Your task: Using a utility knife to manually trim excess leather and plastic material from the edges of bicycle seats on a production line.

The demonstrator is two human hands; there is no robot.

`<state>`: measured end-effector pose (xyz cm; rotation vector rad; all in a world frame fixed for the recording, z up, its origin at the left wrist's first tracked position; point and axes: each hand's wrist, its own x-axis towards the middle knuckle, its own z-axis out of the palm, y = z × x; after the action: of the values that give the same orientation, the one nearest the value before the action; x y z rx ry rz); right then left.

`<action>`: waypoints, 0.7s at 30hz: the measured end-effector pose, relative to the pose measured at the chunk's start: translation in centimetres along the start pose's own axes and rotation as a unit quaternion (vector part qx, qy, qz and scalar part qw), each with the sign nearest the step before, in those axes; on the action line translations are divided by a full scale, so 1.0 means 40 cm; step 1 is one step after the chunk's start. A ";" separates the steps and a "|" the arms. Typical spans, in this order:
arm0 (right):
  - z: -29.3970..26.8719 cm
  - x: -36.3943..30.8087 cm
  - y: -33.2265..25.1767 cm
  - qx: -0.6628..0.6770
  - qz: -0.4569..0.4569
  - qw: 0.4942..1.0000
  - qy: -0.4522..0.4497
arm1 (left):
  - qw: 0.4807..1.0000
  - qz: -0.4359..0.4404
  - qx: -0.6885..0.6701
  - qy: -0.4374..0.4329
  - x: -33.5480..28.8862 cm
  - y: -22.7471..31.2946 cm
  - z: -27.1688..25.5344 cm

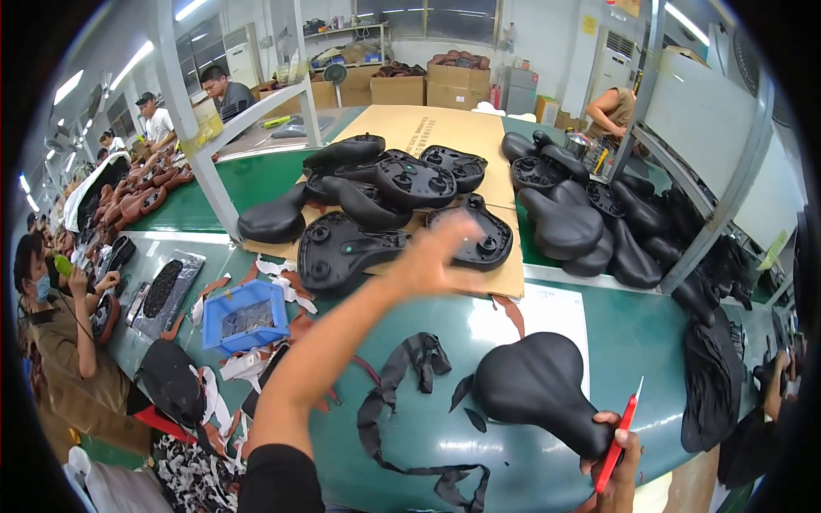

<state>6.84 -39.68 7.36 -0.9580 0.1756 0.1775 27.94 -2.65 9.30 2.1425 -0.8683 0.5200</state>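
Note:
My right hand [629, 466] grips the narrow nose of a black bicycle saddle [530, 376], which lies top side up on the green table. The same hand also holds a slim red-handled knife [617, 445], its thin pointed blade directed up and away. Stretched over the table, my left hand [436, 261] has its fingers apart and somewhat blurred. It is in front of an upturned saddle [483, 235] at the near edge of a saddle pile [415, 179] on cardboard; whether it touches that saddle I cannot tell. Black trimmed strips [372, 419] lie left of the held saddle.
More black saddles [569, 222] are heaped at the right, beside a metal rack post [727, 205]. A blue bin [245, 316] with small grey pieces stands among brown and white scraps at left. Black sheet material [711, 385] hangs over the right edge. Co-workers sit along the left.

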 end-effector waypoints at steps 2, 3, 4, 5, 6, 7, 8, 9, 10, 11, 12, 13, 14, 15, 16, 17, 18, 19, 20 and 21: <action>0.033 -0.044 -0.013 0.008 0.010 1.000 -0.016 | 0.964 0.008 -0.084 -0.253 -0.087 0.231 0.032; 0.070 -0.025 -0.008 0.009 0.043 0.998 -0.046 | 0.965 0.094 -0.006 -0.247 -0.176 0.240 0.092; 0.094 -0.030 -0.005 0.025 0.063 0.995 -0.071 | 0.964 0.110 0.087 -0.227 -0.228 0.302 0.128; 0.118 -0.045 -0.003 0.023 0.073 0.995 -0.068 | 0.970 0.093 0.101 -0.199 -0.255 0.324 0.141; 0.121 -0.045 0.010 0.031 0.081 0.992 -0.093 | 0.976 0.073 0.115 -0.172 -0.283 0.340 0.144; 0.125 -0.045 0.017 0.039 0.117 0.986 -0.116 | 0.983 0.033 0.083 -0.158 -0.302 0.359 0.109; 0.147 -0.046 0.014 -0.023 0.121 0.985 -0.124 | 0.989 0.021 0.053 -0.135 -0.333 0.368 0.086; 0.135 -0.041 0.013 -0.129 0.096 0.981 -0.111 | 0.988 0.005 0.024 -0.151 -0.343 0.386 0.053; 0.115 -0.034 0.026 -0.232 0.075 0.965 -0.097 | 0.985 -0.012 -0.006 -0.170 -0.348 0.399 0.024; 0.116 -0.039 0.047 -0.309 0.038 0.949 -0.047 | 0.984 -0.060 -0.054 -0.157 -0.363 0.411 -0.002; 0.121 -0.046 0.074 -0.384 0.002 0.923 0.000 | 0.979 -0.110 -0.099 -0.142 -0.377 0.421 -0.019; 0.119 -0.045 0.107 -0.349 -0.006 0.937 0.005 | 0.930 -0.253 -0.218 -0.155 -0.380 0.426 -0.032; 0.117 -0.054 0.137 -0.338 -0.009 0.941 -0.003 | 0.833 -0.372 -0.391 -0.126 -0.389 0.423 -0.024; 0.123 -0.068 0.158 -0.350 -0.003 0.937 0.010 | 0.776 -0.418 -0.461 -0.103 -0.408 0.427 -0.013; 0.131 -0.073 0.178 -0.361 0.002 0.932 0.020 | 0.713 -0.460 -0.524 -0.075 -0.430 0.425 -0.004; 0.121 -0.074 0.210 -0.362 -0.040 0.931 0.024 | 0.722 -0.447 -0.524 -0.068 -0.486 0.406 0.028; 0.111 -0.081 0.236 -0.327 -0.016 0.945 0.002 | 0.732 -0.435 -0.522 -0.059 -0.548 0.393 0.053; 0.094 -0.090 0.264 -0.334 -0.021 0.942 -0.010 | 0.699 -0.449 -0.556 -0.026 -0.579 0.407 0.058; 0.085 -0.099 0.283 -0.341 -0.026 0.939 -0.021 | 0.693 -0.456 -0.558 -0.025 -0.594 0.409 0.067; 0.081 -0.103 0.288 -0.343 -0.017 0.939 -0.020 | 0.680 -0.503 -0.533 0.004 -0.599 0.409 0.077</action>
<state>0.46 -30.82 0.94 -1.6522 0.0553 0.2323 -0.06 -3.00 1.13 1.1531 0.1792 -0.4896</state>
